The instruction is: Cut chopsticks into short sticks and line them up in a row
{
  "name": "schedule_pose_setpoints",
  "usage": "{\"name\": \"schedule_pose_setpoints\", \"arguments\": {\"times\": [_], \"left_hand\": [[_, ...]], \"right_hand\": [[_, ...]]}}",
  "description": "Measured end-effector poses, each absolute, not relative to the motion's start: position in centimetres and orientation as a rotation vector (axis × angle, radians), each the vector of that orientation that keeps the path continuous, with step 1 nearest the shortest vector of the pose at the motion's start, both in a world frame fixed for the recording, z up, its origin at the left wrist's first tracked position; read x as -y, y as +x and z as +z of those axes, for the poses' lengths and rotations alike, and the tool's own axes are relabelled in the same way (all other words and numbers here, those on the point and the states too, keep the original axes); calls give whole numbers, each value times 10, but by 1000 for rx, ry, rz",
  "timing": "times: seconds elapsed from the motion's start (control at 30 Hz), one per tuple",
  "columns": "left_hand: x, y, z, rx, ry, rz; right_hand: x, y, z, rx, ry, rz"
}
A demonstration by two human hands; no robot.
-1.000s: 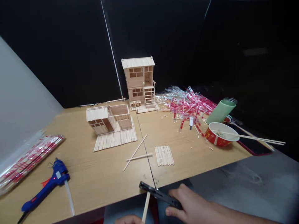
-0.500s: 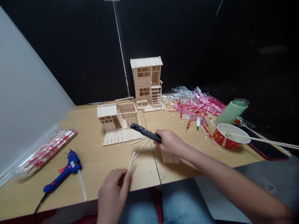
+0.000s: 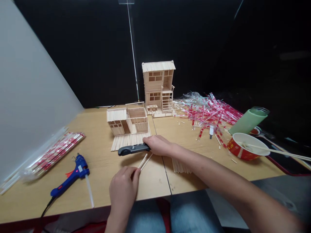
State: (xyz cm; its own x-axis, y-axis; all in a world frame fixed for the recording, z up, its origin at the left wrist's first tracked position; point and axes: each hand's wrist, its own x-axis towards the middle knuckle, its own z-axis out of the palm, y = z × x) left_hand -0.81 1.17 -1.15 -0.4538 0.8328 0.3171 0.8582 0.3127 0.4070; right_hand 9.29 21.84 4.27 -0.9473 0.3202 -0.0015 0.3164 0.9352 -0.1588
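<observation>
My left hand [image 3: 122, 191] rests at the table's front edge, shut on a pair of thin wooden sticks [image 3: 145, 161] whose tips point up and to the right. My right hand [image 3: 157, 145] grips a black-handled cutter [image 3: 132, 149], its head pointing left just above those sticks. The cutter lies close in front of a flat panel of wooden sticks [image 3: 130, 140]. That panel carries a low stick house [image 3: 127, 121]. Behind it stands a two-storey stick house [image 3: 158, 87]. A bundle of loose sticks [image 3: 181, 166] is partly hidden under my right forearm.
A blue glue gun [image 3: 70, 176] and a wrapped chopstick pack [image 3: 54, 155] lie left. Red-and-clear wrappers [image 3: 206, 111] are heaped at the back right, near a red bowl [image 3: 247, 147] and a green bottle [image 3: 249, 121]. A pale wall bounds the left.
My right hand has swung the cutter round to lie level, pointing left, above the sticks. The whole view has shifted slightly, with the table moving right in the frame.
</observation>
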Motion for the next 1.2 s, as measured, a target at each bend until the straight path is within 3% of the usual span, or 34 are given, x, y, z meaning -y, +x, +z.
{"name": "schedule_pose_setpoints", "arguments": {"times": [0.43,0.7,1.0,1.07,1.2], "left_hand": [[11,10,3,1909,-1570,-1582],[4,17,1,1780,-1615,-1679],[2,31,-5,1972,-1714,-1744],[-1,30,-3,2062,-1652,-1802],[-15,25,5,2231,-1407,-2025]], "right_hand": [[-226,91,52,3023,-394,225],[-232,97,41,3019,-387,306],[-226,94,39,2931,-423,444],[-222,99,44,2763,-438,667],[-198,117,50,2040,-328,1644]]}}
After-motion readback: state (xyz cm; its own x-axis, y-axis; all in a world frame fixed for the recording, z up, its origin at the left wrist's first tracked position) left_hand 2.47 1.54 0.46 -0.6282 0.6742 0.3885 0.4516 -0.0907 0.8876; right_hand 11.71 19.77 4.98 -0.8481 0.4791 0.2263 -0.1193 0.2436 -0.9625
